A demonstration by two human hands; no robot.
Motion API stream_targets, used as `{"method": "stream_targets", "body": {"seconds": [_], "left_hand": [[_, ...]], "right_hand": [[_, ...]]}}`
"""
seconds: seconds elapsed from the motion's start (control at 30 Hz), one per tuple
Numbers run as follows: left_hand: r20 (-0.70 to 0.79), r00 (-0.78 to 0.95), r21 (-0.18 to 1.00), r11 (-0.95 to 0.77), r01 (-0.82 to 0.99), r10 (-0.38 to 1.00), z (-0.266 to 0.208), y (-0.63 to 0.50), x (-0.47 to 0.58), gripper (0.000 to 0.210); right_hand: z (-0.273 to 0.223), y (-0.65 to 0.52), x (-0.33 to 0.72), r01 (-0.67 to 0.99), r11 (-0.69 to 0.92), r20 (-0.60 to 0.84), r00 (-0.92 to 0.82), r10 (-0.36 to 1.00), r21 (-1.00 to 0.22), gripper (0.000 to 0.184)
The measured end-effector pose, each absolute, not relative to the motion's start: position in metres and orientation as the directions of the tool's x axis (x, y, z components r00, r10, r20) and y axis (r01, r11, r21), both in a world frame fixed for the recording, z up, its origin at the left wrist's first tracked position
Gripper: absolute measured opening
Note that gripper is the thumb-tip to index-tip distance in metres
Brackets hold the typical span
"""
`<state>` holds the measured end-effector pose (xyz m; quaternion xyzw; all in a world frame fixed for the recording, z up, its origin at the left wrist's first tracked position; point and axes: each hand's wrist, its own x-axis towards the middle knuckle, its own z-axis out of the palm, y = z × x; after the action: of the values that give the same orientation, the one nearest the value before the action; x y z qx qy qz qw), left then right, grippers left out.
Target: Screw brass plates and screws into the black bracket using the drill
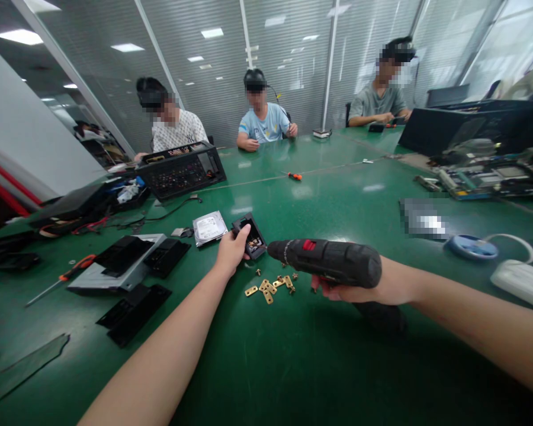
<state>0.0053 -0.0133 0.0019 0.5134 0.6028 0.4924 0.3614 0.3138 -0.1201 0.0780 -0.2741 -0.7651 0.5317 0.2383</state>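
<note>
My left hand (234, 248) grips a small black plastic box (258, 249) with its thumb over the near rim. Some brass-coloured bits lie inside that box. My right hand (350, 290) is wrapped round the handle of a black cordless drill (328, 257) with a red switch on top. The drill's chuck points left, close beside the box; whether they touch I cannot tell, and no bit tip is visible. Below the box lie several brass plates (267, 286) with holes and a few small screws (292, 290). A hard drive (209, 228) rests just left of my left hand.
On the left are a silver drive bay (115, 266), black panels (133, 313) and an orange screwdriver (77, 268). A black computer case (182, 170) stands behind them. Another screwdriver (295, 176) lies mid-table. Circuit boards (484, 177) and a power strip (522, 283) are right. Three people sit opposite.
</note>
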Motion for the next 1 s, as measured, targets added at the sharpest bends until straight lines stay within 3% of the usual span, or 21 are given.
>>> {"method": "stream_targets", "body": {"seconds": [0.47, 0.83, 1.0], "left_hand": [[0.079, -0.198, 0.969, -0.029, 0.246, 0.977, -0.004, -0.007, 0.001, 0.05], [0.108, -0.185, 0.963, -0.056, 0.265, 0.977, -0.005, -0.007, -0.002, 0.048], [0.106, -0.168, 0.966, -0.062, 0.251, 0.98, -0.007, -0.005, -0.003, 0.048]], "right_hand": [[0.076, -0.115, 0.31, 0.15, 0.349, 0.131, -0.735, 0.665, -0.925, 0.036], [0.081, -0.119, 0.301, 0.147, 0.357, 0.133, -0.746, 0.652, -0.922, 0.022], [0.076, -0.116, 0.305, 0.13, 0.325, 0.13, -0.732, 0.669, -0.937, 0.036]]}}
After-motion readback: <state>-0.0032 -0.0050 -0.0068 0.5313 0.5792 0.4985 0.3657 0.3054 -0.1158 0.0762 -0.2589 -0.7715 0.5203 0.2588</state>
